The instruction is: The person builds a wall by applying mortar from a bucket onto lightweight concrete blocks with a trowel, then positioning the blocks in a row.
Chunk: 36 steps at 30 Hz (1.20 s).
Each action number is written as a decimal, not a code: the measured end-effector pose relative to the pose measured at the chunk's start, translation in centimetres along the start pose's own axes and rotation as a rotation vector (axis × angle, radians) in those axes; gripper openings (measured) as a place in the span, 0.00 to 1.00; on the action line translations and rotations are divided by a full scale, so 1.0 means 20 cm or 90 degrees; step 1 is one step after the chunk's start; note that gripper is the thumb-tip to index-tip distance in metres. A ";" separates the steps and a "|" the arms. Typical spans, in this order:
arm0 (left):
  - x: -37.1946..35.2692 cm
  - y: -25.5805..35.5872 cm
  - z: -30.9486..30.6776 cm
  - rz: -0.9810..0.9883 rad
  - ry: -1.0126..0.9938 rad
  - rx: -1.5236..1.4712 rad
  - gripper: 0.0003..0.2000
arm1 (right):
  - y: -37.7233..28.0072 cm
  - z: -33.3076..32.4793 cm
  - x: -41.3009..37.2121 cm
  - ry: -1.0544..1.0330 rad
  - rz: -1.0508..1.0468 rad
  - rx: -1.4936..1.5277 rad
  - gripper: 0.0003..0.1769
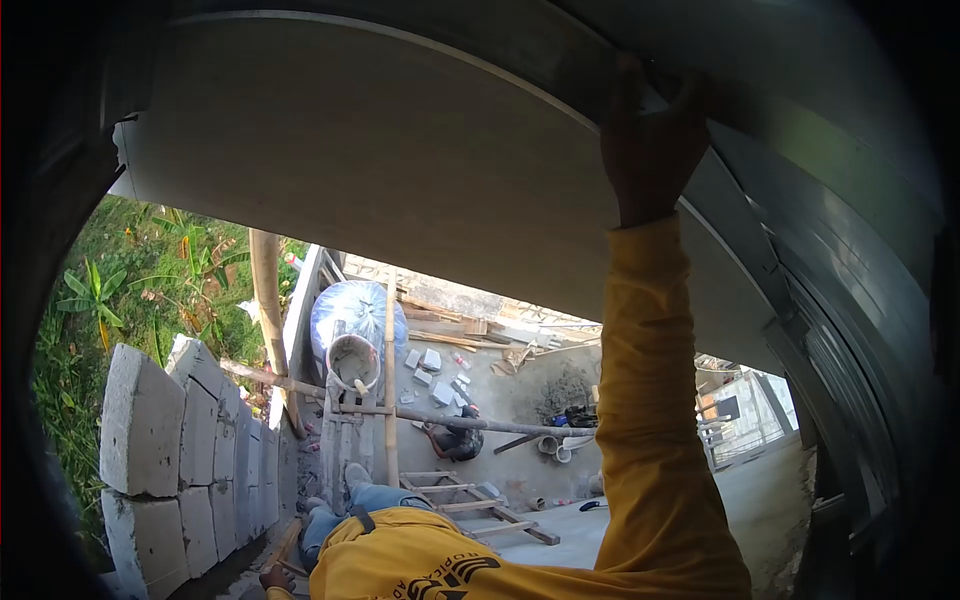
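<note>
Hands: right hand (650,140) grips flat, smooth grey board (380,150); left hand (275,578) unclear.

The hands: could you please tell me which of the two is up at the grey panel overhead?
The right hand, raised on its yellow sleeve, grips the edge of the grey panel; the left hand sits low beside the block wall.

— Any writing spotted?
— Only on the yellow shirt (390,555), down at the bottom edge: black print (455,578), arched capitals over a logo mark.
— Read in full?
— No. Cropped by the bottom edge and bent by folds in the cloth; made out maybe "AD" at the left end, nothing surer.
— Elsewhere?
— Found nothing legible.
</note>
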<state>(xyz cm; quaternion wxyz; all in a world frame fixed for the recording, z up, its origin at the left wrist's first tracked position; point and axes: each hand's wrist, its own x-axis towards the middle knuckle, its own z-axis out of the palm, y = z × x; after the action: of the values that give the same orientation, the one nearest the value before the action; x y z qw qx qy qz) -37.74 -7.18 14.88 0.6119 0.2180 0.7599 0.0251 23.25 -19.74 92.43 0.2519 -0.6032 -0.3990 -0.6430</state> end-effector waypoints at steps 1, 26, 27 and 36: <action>0.02 0.00 -0.02 0.004 -0.015 0.012 0.22 | -0.02 -0.03 0.02 -0.019 0.022 -0.003 0.28; 0.08 -0.05 -0.03 0.047 -0.107 0.060 0.20 | 0.11 0.05 -0.04 -0.054 -0.228 -0.380 0.19; 0.10 -0.06 -0.05 0.039 -0.115 0.047 0.20 | 0.14 0.05 -0.04 -0.065 -0.249 -0.399 0.19; 0.20 -0.08 -0.06 0.047 -0.131 0.054 0.12 | 0.34 0.06 -0.08 -0.115 -0.340 -0.504 0.15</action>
<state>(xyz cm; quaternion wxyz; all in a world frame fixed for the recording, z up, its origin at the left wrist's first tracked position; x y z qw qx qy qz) -39.91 -6.93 11.02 0.6754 0.2731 0.6850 -0.0072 29.65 -22.82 92.29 -0.2064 -0.5829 -0.2849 -0.7324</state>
